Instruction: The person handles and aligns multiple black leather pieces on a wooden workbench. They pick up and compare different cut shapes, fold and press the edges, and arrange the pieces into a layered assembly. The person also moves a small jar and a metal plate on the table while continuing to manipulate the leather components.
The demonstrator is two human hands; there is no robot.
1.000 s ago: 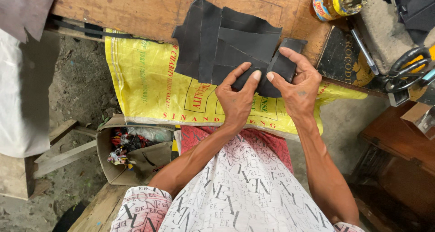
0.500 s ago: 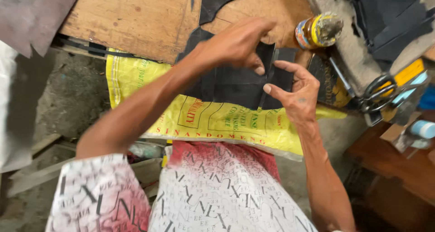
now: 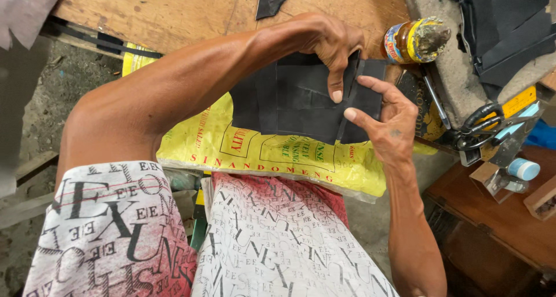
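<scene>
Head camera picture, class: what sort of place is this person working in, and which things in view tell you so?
Probably a small craft workshop, perhaps for leather or rubber work. Both hands press cut black sheet pieces on a worn wooden bench; a crusted glue jar and scissors lie close by.
</scene>
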